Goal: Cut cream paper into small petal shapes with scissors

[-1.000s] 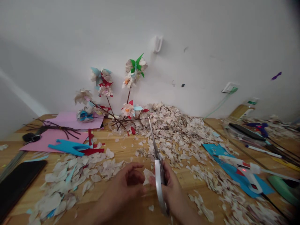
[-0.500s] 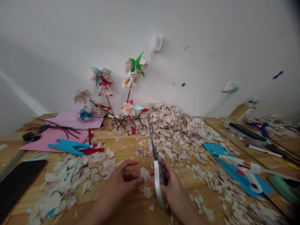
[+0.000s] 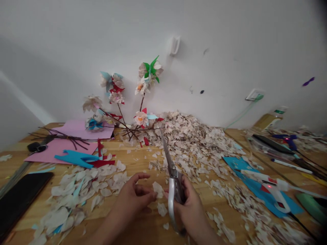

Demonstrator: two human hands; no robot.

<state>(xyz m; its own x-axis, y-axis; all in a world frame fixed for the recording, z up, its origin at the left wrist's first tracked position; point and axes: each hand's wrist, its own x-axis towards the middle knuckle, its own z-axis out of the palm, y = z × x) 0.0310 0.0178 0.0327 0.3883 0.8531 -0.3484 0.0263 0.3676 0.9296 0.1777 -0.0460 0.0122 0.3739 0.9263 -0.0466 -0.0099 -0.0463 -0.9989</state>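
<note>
My right hand is wrapped round the silver handle of the scissors, whose long blades point away from me and look closed. To its left, my left hand is in a pinch, thumb and fingers together, at the edge of a pale dried petal. Right-hand fingertips come close to the petal's other side; whether they touch it I cannot tell. Just below the hands, another loose petal lies on the wooden table.
Handmade flowers on twigs stand by the wall, beside a heap of petal scraps. Larger petals, cut blue paper and a black phone lie left. A lit glue gun rests on blue paper at right.
The whole view has shifted slightly, so the table items appear a little further right. Both hands, the scissors and the petal keep nearly the same arrangement.
</note>
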